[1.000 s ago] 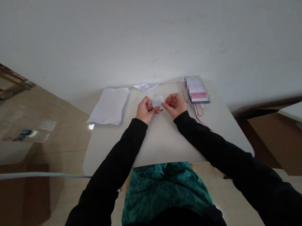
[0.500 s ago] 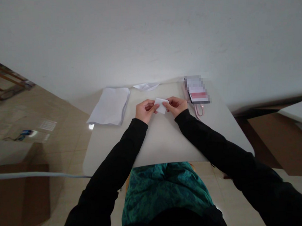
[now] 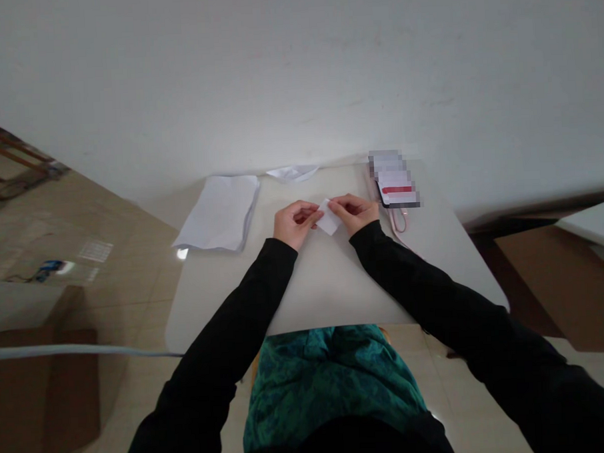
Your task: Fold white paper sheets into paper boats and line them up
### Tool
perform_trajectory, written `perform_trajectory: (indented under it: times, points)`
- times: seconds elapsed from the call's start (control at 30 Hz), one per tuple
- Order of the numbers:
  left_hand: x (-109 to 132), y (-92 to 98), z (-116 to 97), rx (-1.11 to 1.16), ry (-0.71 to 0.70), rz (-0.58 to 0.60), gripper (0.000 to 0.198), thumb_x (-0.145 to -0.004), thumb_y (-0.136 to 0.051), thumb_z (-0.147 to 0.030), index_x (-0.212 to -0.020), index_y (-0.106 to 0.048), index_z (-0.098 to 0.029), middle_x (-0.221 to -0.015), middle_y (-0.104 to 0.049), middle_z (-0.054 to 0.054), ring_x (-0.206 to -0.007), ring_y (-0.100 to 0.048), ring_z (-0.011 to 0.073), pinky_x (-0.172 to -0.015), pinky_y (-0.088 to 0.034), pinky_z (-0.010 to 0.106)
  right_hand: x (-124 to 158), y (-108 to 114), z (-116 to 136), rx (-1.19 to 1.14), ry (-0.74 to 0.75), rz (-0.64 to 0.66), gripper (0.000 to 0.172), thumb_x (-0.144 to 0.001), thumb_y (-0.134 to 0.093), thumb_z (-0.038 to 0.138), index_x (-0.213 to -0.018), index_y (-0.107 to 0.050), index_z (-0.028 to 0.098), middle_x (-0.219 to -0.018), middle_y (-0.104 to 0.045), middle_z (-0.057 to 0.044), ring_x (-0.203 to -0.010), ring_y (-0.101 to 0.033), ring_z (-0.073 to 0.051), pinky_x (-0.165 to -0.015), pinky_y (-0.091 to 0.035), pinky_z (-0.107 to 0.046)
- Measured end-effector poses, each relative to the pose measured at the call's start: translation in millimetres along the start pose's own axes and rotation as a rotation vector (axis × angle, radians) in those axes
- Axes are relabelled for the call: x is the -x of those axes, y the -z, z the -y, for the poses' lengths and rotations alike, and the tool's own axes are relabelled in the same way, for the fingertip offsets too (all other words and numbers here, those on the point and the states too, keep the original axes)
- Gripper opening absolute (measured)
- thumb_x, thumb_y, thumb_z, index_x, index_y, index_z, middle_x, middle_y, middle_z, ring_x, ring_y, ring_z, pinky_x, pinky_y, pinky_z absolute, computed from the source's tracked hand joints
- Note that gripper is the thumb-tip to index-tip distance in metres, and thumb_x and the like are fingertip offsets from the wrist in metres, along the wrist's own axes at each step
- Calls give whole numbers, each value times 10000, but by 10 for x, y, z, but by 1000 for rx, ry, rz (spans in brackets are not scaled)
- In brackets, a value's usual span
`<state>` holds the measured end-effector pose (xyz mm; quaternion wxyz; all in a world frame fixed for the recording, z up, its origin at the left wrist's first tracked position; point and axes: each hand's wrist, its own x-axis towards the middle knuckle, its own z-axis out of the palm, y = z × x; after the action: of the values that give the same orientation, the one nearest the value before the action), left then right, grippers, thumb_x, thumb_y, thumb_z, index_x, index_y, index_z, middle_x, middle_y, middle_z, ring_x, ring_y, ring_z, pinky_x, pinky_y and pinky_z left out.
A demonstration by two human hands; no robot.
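Observation:
A small folded piece of white paper is held between my two hands, over the middle of the white table. My left hand pinches its left corner between thumb and fingers. At the upper right edge of the paper, my right hand has its thumb and fingers closed on it. The lower corner of the paper points toward me, free of both hands. Its fold lines are too small to make out.
A stack of white paper lies at the table's left. Against the wall is a folded white strip. A phone, its screen partly blurred, stands at the back right with a pink strap. Cardboard boxes flank the table.
The paper has turned and shifted slightly right, with one corner now pointing toward me. My right hand has moved a little right, and its thumb sits higher on the paper.

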<state>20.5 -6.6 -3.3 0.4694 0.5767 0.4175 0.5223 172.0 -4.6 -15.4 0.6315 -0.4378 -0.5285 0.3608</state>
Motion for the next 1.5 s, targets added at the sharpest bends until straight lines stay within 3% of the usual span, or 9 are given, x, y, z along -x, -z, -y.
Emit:
perform_trajectory:
  times: [0.1,0.3,0.5,0.73,1.17,1.5]
  points:
    - [-13,26,29,-47,-7,27,282,-652,-784,-367,-772,-674,-136,-636,-656,15,-523,-580,100,-505,-494,234,9,-40,0,-59,-3,-7,184,-666,-748,370,-715,-706,198,-717,-679,-13,-610,-580,-120,-555,-451,-266]
    - [40,16,-8,-174,-85,52,248,-717,-737,-384,-783,-685,-151,-645,-659,11,-528,-568,90,-537,-483,226,-27,11,-100,-30,-30,16,232,-650,-753,399,-676,-670,184,-618,-633,12,-548,-533,-103,-534,-423,-258]
    - [69,6,-60,-143,-54,124,368,-606,-819,-373,-874,-693,-153,-761,-685,31,-643,-613,112,-655,-526,254,-17,50,-62,-31,-63,-58,242,-659,-744,408,-689,-663,182,-597,-605,18,-545,-525,-104,-542,-429,-263]
    - [10,30,-32,-97,1,47,341,-593,-820,-382,-824,-713,-154,-685,-664,18,-588,-583,110,-621,-510,269,-31,-1,-12,-46,-65,-20,295,-641,-743,469,-697,-659,192,-668,-645,-10,-613,-570,-129,-601,-483,-285]
    - [-1,13,-12,-44,10,16,308,-626,-790,-375,-791,-665,-146,-659,-633,-1,-574,-553,92,-576,-459,234,-3,-24,34,-47,-64,-9,217,-677,-710,390,-698,-638,185,-655,-624,1,-598,-541,-115,-577,-455,-272]
    - [62,-36,-26,-136,-28,116,302,-670,-762,-398,-804,-633,-161,-637,-573,-23,-554,-511,82,-561,-429,224,51,-22,133,126,26,16,98,-666,-619,268,-635,-563,195,-593,-518,39,-548,-450,-87,-519,-374,-234]
